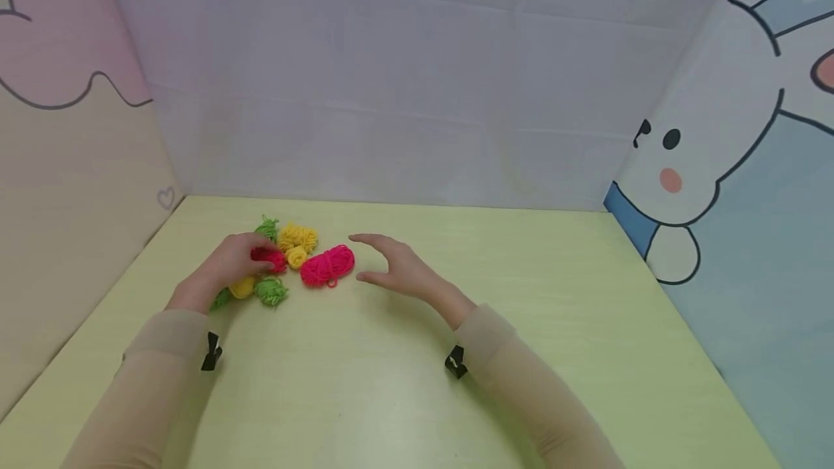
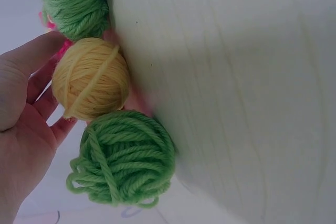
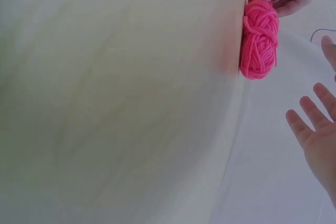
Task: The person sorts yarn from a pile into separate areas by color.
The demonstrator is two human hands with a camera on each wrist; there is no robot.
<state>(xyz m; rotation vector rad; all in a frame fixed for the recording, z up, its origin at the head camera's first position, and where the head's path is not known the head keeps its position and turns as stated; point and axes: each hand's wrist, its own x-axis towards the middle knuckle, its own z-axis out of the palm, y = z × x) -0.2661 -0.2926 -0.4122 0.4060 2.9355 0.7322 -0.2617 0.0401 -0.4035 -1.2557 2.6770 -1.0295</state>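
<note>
My left hand (image 1: 237,259) reaches over the cluster of yarn at the left, thumb and fingers around a red yarn ball (image 1: 269,259). In the left wrist view a yellow yarn ball (image 2: 90,78) lies by the palm, between a green yarn ball (image 2: 127,158) and another green bundle (image 2: 74,3); the red ball is mostly hidden there. A bright pink yarn skein (image 1: 328,266) lies on its side at the right of the cluster. My right hand (image 1: 400,266) hovers to the right of this skein, thumb and fingers spread apart, holding nothing.
Behind the red ball sit yellow yarn bundles (image 1: 297,237) and a green one (image 1: 267,228). Everything lies on a pale yellow-green table (image 1: 391,382). A white cloth wall (image 1: 404,93) stands along its back edge, with cartoon-printed panels (image 1: 749,165) at the sides.
</note>
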